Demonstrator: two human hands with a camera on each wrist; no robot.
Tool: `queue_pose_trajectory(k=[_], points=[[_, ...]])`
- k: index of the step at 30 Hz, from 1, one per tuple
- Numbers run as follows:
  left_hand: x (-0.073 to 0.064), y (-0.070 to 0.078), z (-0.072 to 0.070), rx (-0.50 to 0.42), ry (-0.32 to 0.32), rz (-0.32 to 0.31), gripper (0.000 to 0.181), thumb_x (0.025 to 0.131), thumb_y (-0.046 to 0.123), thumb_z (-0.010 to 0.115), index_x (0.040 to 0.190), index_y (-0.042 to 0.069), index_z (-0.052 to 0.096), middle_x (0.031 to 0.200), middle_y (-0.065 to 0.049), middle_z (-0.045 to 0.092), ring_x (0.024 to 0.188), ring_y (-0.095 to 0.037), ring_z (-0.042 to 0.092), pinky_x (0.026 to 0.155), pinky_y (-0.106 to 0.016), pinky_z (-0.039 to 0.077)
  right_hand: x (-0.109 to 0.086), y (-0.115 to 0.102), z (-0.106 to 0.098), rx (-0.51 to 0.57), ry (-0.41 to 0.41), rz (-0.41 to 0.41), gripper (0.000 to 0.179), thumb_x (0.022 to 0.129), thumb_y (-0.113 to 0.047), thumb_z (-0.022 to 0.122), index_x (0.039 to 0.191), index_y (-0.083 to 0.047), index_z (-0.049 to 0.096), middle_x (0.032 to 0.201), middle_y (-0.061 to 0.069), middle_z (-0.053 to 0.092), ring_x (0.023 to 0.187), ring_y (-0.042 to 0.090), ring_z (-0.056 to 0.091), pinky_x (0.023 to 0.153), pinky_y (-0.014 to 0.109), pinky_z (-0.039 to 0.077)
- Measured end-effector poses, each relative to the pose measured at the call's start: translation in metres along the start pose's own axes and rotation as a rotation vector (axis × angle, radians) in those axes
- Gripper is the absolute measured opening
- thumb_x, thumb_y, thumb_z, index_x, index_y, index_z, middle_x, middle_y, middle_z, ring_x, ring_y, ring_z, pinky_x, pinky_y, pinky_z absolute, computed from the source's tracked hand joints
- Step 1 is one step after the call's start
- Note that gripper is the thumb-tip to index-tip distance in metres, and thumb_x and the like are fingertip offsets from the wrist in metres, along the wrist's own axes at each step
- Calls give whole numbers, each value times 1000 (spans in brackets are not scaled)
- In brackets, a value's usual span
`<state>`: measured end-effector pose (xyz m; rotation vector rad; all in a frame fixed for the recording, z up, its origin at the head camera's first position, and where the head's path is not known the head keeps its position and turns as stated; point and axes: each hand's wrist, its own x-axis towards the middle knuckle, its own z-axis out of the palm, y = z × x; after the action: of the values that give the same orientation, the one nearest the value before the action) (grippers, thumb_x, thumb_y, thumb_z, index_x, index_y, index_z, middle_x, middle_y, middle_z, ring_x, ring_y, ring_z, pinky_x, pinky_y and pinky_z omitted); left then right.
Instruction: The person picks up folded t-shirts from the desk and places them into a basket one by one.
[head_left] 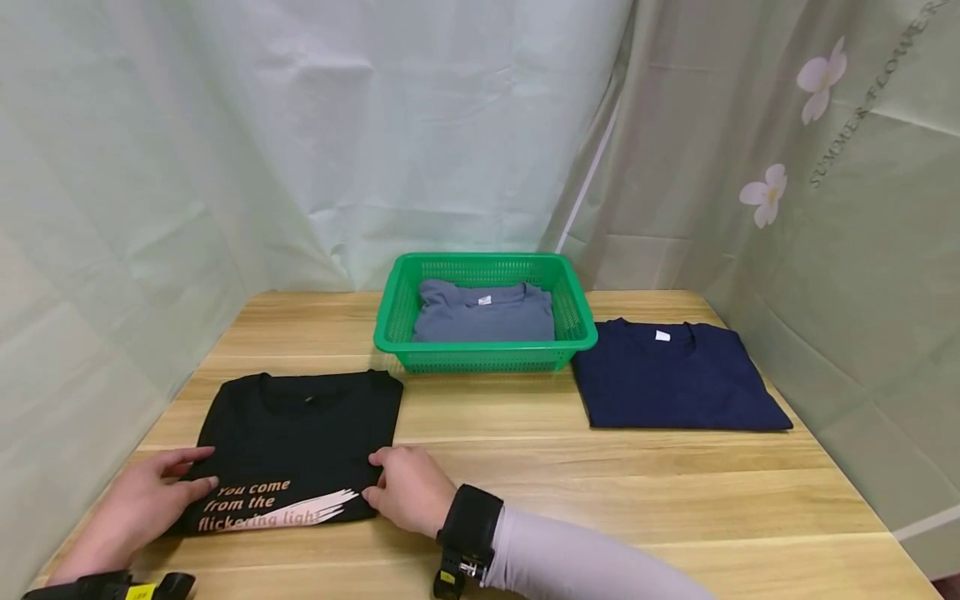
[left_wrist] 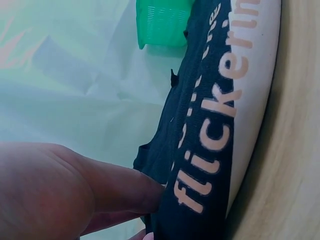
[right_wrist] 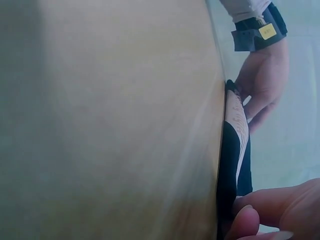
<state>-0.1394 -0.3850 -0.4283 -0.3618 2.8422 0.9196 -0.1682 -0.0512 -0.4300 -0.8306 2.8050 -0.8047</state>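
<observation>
A folded black T-shirt (head_left: 300, 450) with printed lettering and a pale brush stroke lies on the table at the left. My left hand (head_left: 142, 504) grips its left edge, thumb and forefinger spread over the fabric. At the opposite edge, my right hand (head_left: 412, 487) pinches the cloth between thumb and fingers. Up close in the left wrist view, the T-shirt (left_wrist: 200, 130) shows large letters beside the left hand (left_wrist: 95, 187). The right wrist view shows the right hand (right_wrist: 280, 210) on the near end of the T-shirt (right_wrist: 230, 155). Some fingertips are hidden by cloth.
A green plastic basket (head_left: 480, 357) stands at the back centre, holding a folded grey-blue T-shirt (head_left: 487, 321). Right of it, a folded navy T-shirt (head_left: 675, 383) lies against the basket's side. Pale curtains (head_left: 420, 142) enclose the wooden table (head_left: 570, 508) behind and on both sides.
</observation>
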Motion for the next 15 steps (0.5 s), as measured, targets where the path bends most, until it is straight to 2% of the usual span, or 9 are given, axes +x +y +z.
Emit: queue_pose_trajectory(k=[5,8,11,14,15], points=[[-1,-4,1,1,13,41,61,93,26,69,136,-11,47,124,-44,43,107,-53,47,79,-56,48,-3,2,2,19,-2,-3,39,87,-24,79,122,-12,68,64,-17,56,55,-5,47,51,11,39],[2,-7,-1,-30,-18,33,67,92,32,70,136,-12,47,122,-43,46,103,-48,52,75,-50,51,-3,4,0,76,-8,20,38,89,-25,77,123,-12,68,66,-16,56,56,-4,48,50,12,40],[9,-9,-8,-81,-60,-31,81,92,46,69,137,-14,41,118,-41,51,96,-41,58,70,-44,55,0,7,-6,165,8,83,43,90,-29,72,127,-9,63,81,-9,58,67,1,52,58,16,45],[17,-7,-18,-105,-97,-112,91,95,57,58,139,-18,32,113,-39,56,92,-39,61,72,-48,55,7,9,-16,295,57,185,54,90,-28,70,133,0,55,106,5,59,90,10,54,76,23,49],[19,-6,-20,-100,-96,-133,92,96,59,54,139,-19,30,113,-39,56,92,-41,60,73,-50,54,10,9,-19,364,62,227,58,90,-28,69,136,3,50,107,8,60,91,14,57,78,26,50]])
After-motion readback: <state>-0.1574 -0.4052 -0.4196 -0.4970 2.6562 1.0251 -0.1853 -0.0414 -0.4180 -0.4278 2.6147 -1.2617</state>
